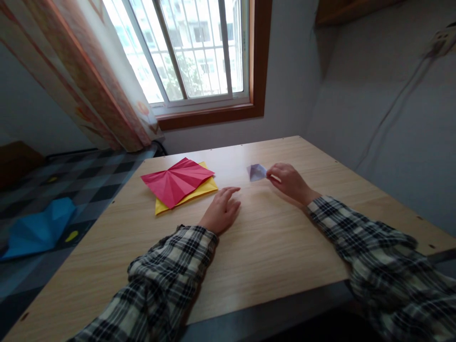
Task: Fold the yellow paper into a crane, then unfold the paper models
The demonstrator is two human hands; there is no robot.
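The right hand (pixel 290 180) pinches a small folded purple paper (pixel 257 172) by its edge, just above the wooden tabletop (pixel 270 247). The left hand (pixel 221 209) rests flat, fingers loosely spread, near a creased red sheet (pixel 176 180) lying on a yellow sheet (pixel 199 192).

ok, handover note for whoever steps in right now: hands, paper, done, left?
Left hand: flat on the table, holding nothing, just right of the red sheet.
Right hand: fingertips pinch the edge of a small purple fold that rests on the table.
Paper: the creased red sheet lies on a yellow sheet, left of centre. A blue sheet lies on the floor off the table's left side.
Done: purple piece already folded small; red shows fan creases.
Left: red and yellow still lie open as flat sheets.
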